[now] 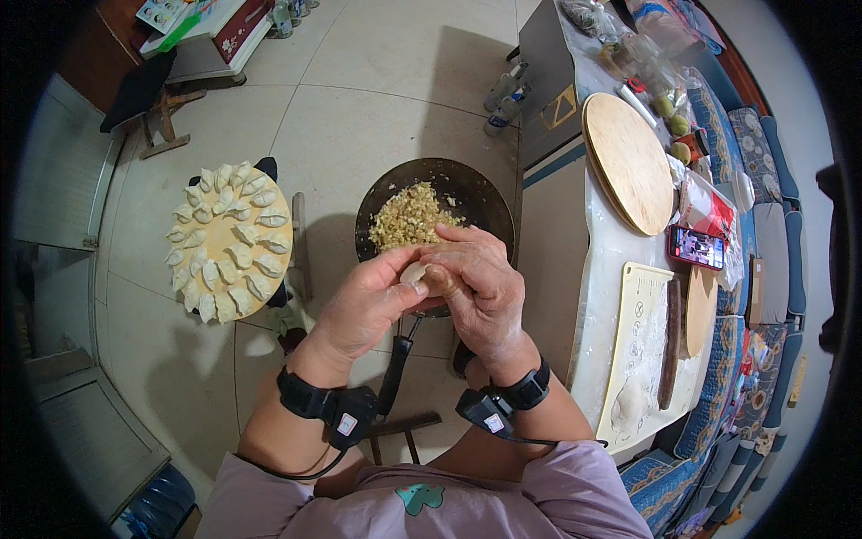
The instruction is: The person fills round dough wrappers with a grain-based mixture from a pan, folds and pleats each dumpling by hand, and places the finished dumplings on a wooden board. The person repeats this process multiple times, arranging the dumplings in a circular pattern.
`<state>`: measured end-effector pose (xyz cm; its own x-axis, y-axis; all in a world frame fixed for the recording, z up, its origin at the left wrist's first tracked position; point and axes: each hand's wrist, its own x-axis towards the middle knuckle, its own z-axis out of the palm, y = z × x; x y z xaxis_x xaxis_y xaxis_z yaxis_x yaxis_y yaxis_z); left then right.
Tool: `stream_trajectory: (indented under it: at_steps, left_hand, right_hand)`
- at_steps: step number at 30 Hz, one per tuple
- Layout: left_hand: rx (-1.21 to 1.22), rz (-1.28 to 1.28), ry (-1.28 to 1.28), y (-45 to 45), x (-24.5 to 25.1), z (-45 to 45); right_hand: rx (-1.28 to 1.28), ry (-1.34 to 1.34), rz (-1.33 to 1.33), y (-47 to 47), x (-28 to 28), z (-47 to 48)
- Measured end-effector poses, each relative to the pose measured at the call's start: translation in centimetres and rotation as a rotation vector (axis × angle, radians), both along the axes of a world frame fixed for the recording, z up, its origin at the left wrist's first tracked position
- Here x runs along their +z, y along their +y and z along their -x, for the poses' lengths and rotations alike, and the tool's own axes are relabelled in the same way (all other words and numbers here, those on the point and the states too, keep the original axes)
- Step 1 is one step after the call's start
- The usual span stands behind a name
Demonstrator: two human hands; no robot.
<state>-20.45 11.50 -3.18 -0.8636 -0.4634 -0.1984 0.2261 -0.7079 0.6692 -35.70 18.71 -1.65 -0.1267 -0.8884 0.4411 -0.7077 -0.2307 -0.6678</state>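
Observation:
Between my hands is a small dumpling (pixel 413 272) of pale dough, mostly covered by my fingers. My left hand (pixel 374 293) holds its near left side with the thumb laid along it. My right hand (pixel 481 286) pinches the dough from the other side, fingers curled over the top. Both hands are above the near rim of a dark wok (pixel 495 209), which holds a heap of chopped filling (pixel 411 219). The wok's black handle (pixel 396 370) points toward me. To the left, a round board (pixel 222 252) carries rings of folded dumplings (pixel 273 217).
On the table (pixel 603 249) at right are round wooden boards (pixel 630 165), a phone (pixel 697 247), and a floured cutting board (pixel 636 323) with a rolling pin (pixel 670 343) and dough (pixel 631 402). Glass bottles (pixel 505 101) stand by its base. A stool (pixel 158 114) stands back left.

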Motion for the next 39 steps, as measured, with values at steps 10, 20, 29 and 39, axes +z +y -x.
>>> stream_trajectory:
  at_steps: [10, 20, 29, 39]
  left_hand:
    - [0.032, 0.229, -0.153, 0.0, -0.6, -0.1]
    - [-0.083, 0.308, -0.236, -0.3, -0.3, -0.7]
    - [-0.111, 0.361, -0.262, -0.5, -0.5, -0.9]
    - [0.092, 0.414, -0.203, -0.6, 0.6, -1.0]
  right_hand:
    - [-0.086, -0.060, 0.010, 0.1, -0.6, -0.5]
    - [0.044, -0.161, -0.024, -0.4, -0.3, -0.5]
    - [0.077, -0.158, -0.040, -0.5, -0.5, -0.8]
    - [-0.035, -0.232, -0.002, 0.0, 0.1, -1.2]
